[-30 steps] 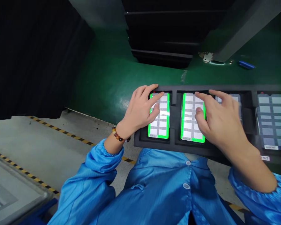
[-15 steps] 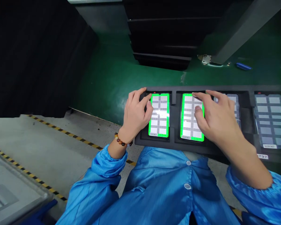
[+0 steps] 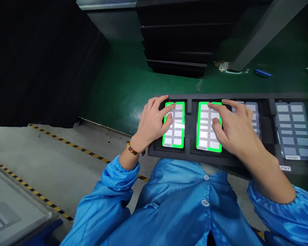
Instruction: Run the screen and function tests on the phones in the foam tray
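Observation:
A black tray (image 3: 190, 155) lies in front of me with several phones in its slots. My left hand (image 3: 154, 119) has its fingers apart, the index fingertip at the top of the leftmost phone (image 3: 178, 130), whose lit screen shows white blocks in a green border. My right hand (image 3: 234, 126) is spread too, its index fingertip at the top edge of the second phone (image 3: 204, 128), lit the same way. Behind that hand a third phone (image 3: 255, 116) is partly hidden. A fourth phone (image 3: 294, 131), dimmer and without green, lies at the right.
The tray rests on a green surface (image 3: 118, 99). Beyond it are a black stepped object (image 3: 177, 44), a grey post (image 3: 267, 34), a metal latch (image 3: 223, 66) and a blue object (image 3: 263, 73). Black cloth (image 3: 36, 61) hangs at the left, and a grey case (image 3: 12, 205) sits lower left.
My left index fingertip has moved right across the top of the leftmost phone. My right index fingertip has shifted slightly left on the second phone. The view has shifted a little.

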A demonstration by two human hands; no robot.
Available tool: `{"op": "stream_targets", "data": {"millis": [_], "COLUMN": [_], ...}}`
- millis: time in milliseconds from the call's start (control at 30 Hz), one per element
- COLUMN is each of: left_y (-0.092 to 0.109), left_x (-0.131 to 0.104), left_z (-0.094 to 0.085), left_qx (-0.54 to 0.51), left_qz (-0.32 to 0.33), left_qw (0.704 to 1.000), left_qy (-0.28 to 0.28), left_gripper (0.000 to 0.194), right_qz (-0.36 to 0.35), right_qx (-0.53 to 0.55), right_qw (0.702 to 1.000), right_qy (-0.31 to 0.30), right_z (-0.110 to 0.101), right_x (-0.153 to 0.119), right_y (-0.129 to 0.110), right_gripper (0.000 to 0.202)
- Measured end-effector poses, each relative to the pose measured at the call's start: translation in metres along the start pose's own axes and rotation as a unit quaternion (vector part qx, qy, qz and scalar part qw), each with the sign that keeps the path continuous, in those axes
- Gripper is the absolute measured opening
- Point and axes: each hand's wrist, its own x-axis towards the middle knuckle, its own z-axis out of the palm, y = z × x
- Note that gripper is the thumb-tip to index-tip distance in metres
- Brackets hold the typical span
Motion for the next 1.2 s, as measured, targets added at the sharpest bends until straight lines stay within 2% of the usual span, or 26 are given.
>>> {"op": "stream_targets", "data": {"millis": [167, 533, 867, 1033, 1100, 1200], "left_y": [0.004, 0.027, 0.039, 0.041, 0.038, 0.031], "left_x": [-0.010, -0.054, -0.081, -0.088, -0.090, -0.092], "left_z": [-0.003, -0.016, -0.026, -0.025, -0.025, -0.026], "left_qx": [-0.017, -0.014, -0.004, -0.035, -0.057, -0.063], "left_qz": [0.004, 0.015, 0.078, 0.104, 0.080, 0.002], "left_qw": [1.000, 1.000, 0.996, 0.992, 0.993, 0.994], "left_qy": [-0.013, -0.012, 0.035, 0.060, 0.071, 0.091], "left_gripper": [0.040, 0.041, 0.029, 0.022, 0.023, 0.027], "right_qz": [-0.013, -0.089, -0.134, -0.148, -0.133, -0.087], "right_qx": [-0.014, -0.010, 0.013, 0.085, 0.124, 0.135], "right_qw": [1.000, 0.996, 0.991, 0.985, 0.983, 0.986], "right_qy": [-0.005, -0.001, 0.012, 0.009, 0.024, 0.042], "right_z": [-0.001, -0.006, -0.014, -0.021, -0.023, -0.023], "right_x": [-0.015, -0.066, -0.099, -0.106, -0.104, -0.097], "right_y": [-0.001, -0.006, -0.007, -0.004, -0.001, -0.001], "right_gripper": [0.050, 0.052, 0.050, 0.041, 0.041, 0.045]}}
